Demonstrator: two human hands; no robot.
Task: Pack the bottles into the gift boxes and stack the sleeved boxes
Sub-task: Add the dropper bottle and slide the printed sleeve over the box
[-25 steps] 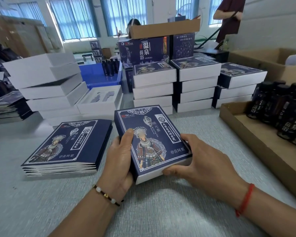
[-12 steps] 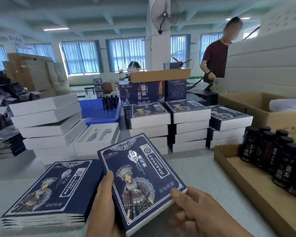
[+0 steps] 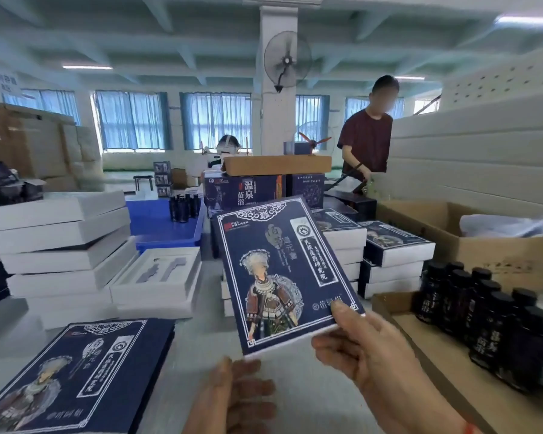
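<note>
The sleeved box [image 3: 282, 274] is held aloft over the counter [image 3: 298, 393], pinched at 1 near corner by the right hand [image 3: 367, 349]; the left hand [image 3: 232, 399] hangs relaxed, empty. So slight a grip could let it slip or tip short of the stacks [image 3: 389, 261].

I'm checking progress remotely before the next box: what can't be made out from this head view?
- Stacks of sleeved boxes: the left ones hidden behind the raised sleeved box.
- Raised box's contents: sleeve covers it.
- Left hand: cut off by the bottom edge.
- Right hand: fingers under the box hidden.
- Bottles: labels blurred.
</note>
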